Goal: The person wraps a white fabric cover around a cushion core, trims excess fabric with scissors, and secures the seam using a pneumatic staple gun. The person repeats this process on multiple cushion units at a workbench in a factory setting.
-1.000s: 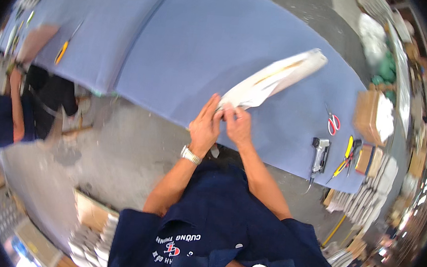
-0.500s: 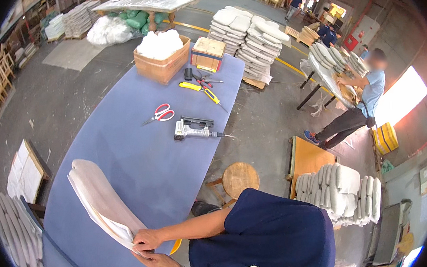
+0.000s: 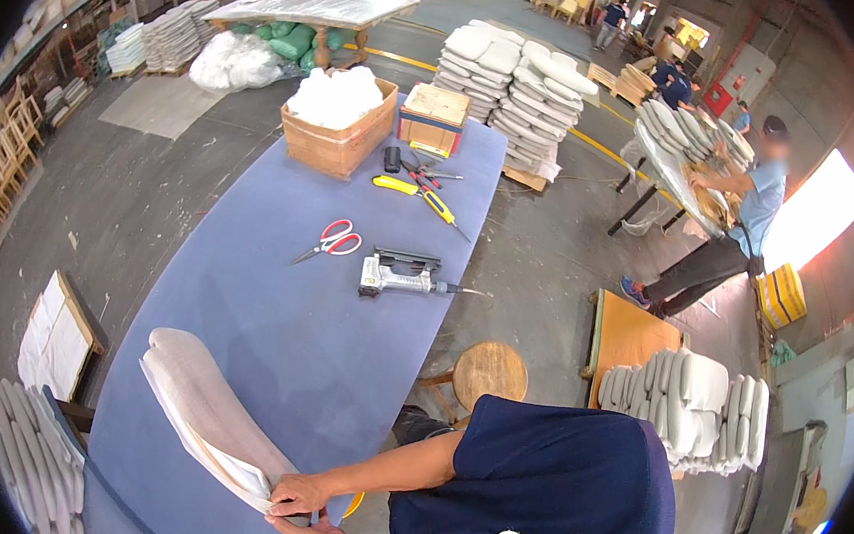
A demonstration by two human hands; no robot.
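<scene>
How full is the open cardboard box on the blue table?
Full at the top: white fluffy material heaps above the rim of the cardboard box. What lies beneath is hidden.

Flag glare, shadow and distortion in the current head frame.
Head view: the bright white patch at right is blown out, with orange flare near the right rim; fisheye bows the edges of the blue table; a soft shadow lies beside the grey pad; the right hand looks reasonably sharp.

- White glare burns out a rectangle (image 3: 818,214), right.
- Reddish flare, upper-right rim.
- Soft shadow on the blue table (image 3: 245,283), lower left.
- Fisheye bends straight edges; corners are black.
- Far left edge is dim.
</scene>
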